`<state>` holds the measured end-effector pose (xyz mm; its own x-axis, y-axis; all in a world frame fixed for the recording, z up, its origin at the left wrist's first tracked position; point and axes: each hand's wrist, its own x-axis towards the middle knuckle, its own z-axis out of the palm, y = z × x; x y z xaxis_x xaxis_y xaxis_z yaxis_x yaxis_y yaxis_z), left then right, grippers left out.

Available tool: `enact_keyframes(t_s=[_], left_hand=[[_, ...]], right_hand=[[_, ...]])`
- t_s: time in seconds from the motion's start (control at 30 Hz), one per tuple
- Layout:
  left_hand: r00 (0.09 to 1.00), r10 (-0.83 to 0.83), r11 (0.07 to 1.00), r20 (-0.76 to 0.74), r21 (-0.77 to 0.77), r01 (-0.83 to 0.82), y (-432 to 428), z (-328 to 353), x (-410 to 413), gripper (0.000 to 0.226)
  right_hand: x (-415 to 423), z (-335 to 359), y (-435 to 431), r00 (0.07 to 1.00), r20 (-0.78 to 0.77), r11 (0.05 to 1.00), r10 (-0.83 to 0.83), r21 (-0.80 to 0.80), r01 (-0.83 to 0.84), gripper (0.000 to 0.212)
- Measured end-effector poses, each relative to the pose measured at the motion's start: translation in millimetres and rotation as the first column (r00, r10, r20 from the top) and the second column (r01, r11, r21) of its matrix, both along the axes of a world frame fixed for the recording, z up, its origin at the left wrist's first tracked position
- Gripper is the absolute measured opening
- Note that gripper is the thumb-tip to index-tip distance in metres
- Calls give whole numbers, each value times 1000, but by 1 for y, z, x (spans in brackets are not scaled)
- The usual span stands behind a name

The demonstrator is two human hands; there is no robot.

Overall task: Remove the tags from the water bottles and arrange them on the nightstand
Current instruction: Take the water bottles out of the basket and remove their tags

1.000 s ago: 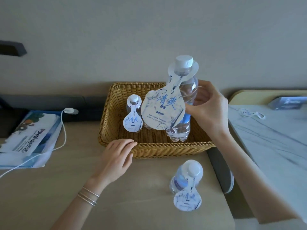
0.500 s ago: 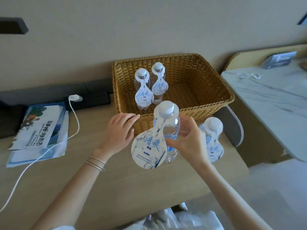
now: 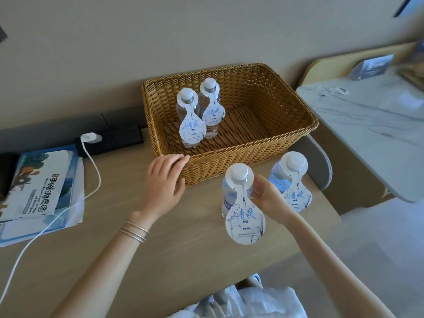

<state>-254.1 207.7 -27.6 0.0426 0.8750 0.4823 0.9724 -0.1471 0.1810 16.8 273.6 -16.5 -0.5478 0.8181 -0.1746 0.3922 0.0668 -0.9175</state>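
Two tagged bottles (image 3: 187,97) in wicker basket (image 3: 241,161)

- Pale wooden nightstand top (image 3: 183,260), spreading below both sets of fingers.
- Bears a wicker basket (image 3: 252,157), its front wall touching the left fingers (image 3: 174,160).
- Holds up a tagged bottle (image 3: 238,174), upright, neck inside the right fingers (image 3: 258,182).
- Carries a second tagged bottle (image 3: 293,162) just beyond the right fingers, near the right edge.
- Has brochures (image 3: 41,187) and a white cable (image 3: 99,175) well left of the left fingers.
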Motion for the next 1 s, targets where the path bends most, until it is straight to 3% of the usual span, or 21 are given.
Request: enact_keyframes(t_s=[0.27,0.43,0.63,0.77,1.0], left_hand=[[1000,12,1000,27,9,-12,0,1,4,46],[998,6,1000,59,24,-7,3,4,10,44],[994,-86,996,74,-11,87,19,13,17,39],[994,-89,996,71,-23,90,37,32,18,39],[995,96,995,15,6,-96,79,61,-8,43]], right_hand=[[14,10,9,991,101,997,82,-8,-82,60],[33,16,1,993,112,1000,25,-22,-22,87],[53,73,-11,999,-12,997,-47,60,48,66],[41,123,24,997,-55,980,54,193,-42,55],[-17,142,142,968,129,868,215,429,-250,65]])
